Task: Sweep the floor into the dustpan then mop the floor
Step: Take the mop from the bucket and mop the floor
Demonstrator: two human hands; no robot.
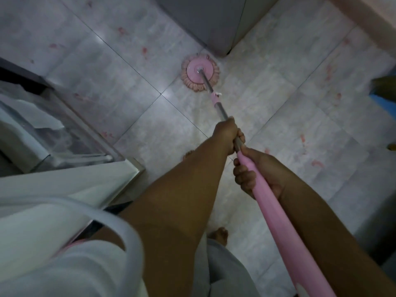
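Observation:
A pink spin mop runs from the lower right up to the middle of the view. Its round mop head (200, 72) lies flat on the pale marbled floor tiles (278, 99), right in front of a grey cabinet corner. My left hand (227, 136) grips the metal part of the mop pole (216, 99). Just below it, my right hand (255, 172) grips the pink handle sleeve (278, 215). No broom or dustpan is in view.
A grey cabinet (214, 24) stands at the top centre. A glass-fronted unit with a metal frame (70, 133) fills the left side. A white hose (120, 224) curves at the lower left. My bare feet (219, 234) stand on the tiles. A blue object (383, 103) sits at the right edge.

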